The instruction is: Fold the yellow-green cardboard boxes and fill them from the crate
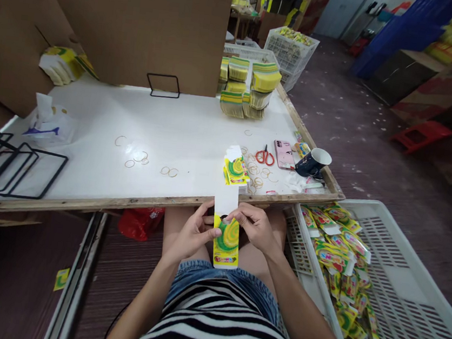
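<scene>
Over my lap I hold a flat yellow and green printed carton (226,240) with a white flap pointing up. My left hand (192,233) grips its left edge, fingers curled round it. My right hand (254,226) pinches its upper right side near the flap. Just beyond, on the table's near edge, stands a small pile of the same cartons (236,169).
The white table (165,130) carries loose rubber bands (141,157), red scissors (265,156), a phone (284,154), a dark mug (313,163), black wire frames (10,164) and stacked cartons (247,87) at the back. A white crate (407,299) of folded cartons stands at my right.
</scene>
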`<move>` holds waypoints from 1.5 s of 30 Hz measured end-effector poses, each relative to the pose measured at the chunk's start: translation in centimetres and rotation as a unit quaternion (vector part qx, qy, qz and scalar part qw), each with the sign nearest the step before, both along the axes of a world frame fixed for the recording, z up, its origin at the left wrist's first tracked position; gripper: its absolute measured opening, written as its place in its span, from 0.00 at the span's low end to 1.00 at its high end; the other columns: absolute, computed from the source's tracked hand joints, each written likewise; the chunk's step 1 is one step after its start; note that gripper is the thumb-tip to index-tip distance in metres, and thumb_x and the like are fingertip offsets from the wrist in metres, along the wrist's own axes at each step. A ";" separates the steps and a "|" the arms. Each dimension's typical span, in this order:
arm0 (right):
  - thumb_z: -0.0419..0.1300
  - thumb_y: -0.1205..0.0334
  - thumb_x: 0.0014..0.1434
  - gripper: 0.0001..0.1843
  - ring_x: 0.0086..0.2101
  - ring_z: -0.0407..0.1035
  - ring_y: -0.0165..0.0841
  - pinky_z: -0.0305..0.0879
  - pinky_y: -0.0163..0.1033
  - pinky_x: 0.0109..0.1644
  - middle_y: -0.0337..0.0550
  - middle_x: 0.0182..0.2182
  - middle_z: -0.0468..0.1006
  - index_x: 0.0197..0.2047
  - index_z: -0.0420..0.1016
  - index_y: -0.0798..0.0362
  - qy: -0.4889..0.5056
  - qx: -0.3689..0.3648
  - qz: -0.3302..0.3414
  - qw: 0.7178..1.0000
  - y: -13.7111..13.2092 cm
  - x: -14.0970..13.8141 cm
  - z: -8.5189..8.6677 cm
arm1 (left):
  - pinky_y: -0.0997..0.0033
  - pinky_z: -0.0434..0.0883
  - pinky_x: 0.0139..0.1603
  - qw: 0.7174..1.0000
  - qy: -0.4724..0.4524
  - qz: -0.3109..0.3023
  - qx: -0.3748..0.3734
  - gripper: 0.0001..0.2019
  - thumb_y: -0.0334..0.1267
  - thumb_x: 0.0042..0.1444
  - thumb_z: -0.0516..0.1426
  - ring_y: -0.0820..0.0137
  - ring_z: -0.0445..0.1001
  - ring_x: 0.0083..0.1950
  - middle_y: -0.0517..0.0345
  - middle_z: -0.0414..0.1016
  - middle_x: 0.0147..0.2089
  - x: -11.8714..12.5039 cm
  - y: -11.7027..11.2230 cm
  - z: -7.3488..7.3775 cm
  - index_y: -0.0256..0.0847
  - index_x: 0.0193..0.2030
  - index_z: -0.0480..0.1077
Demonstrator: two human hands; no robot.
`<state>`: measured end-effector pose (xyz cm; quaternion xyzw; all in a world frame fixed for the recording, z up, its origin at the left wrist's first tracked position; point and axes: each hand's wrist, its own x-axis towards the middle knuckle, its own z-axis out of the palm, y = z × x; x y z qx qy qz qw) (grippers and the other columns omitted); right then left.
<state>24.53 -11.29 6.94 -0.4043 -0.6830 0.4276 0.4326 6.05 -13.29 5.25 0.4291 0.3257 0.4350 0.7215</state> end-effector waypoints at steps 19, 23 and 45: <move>0.58 0.65 0.55 0.15 0.19 0.59 0.28 0.52 0.32 0.26 0.27 0.16 0.62 0.47 0.69 0.52 -0.186 -0.079 -0.041 0.978 -0.3 -0.2 1.2 | 0.66 0.74 0.48 0.996 0.069 0.050 0.029 0.21 0.39 0.53 0.63 0.62 0.77 0.49 0.47 0.77 0.50 0.6 0.2 -0.1 0.40 0.53 0.67; 0.58 0.58 0.59 0.12 0.19 0.62 0.29 0.55 0.33 0.25 0.31 0.18 0.67 0.46 0.71 0.52 -0.129 -0.081 -0.029 0.988 -0.6 -0.2 0.6 | 0.65 0.75 0.46 0.996 0.049 0.075 0.014 0.22 0.38 0.50 0.65 0.60 0.78 0.48 0.47 0.78 0.48 0.4 0.2 -0.4 0.40 0.52 0.69; 0.58 0.51 0.59 0.16 0.46 0.67 0.47 0.60 0.55 0.54 0.54 0.43 0.75 0.44 0.77 0.53 -0.304 0.146 -0.393 0.856 1.7 8.2 2.6 | 0.56 0.68 0.60 0.988 0.095 0.109 0.055 0.23 0.38 0.53 0.62 0.62 0.75 0.52 0.48 0.78 0.49 2.3 1.0 -0.3 0.40 0.56 0.68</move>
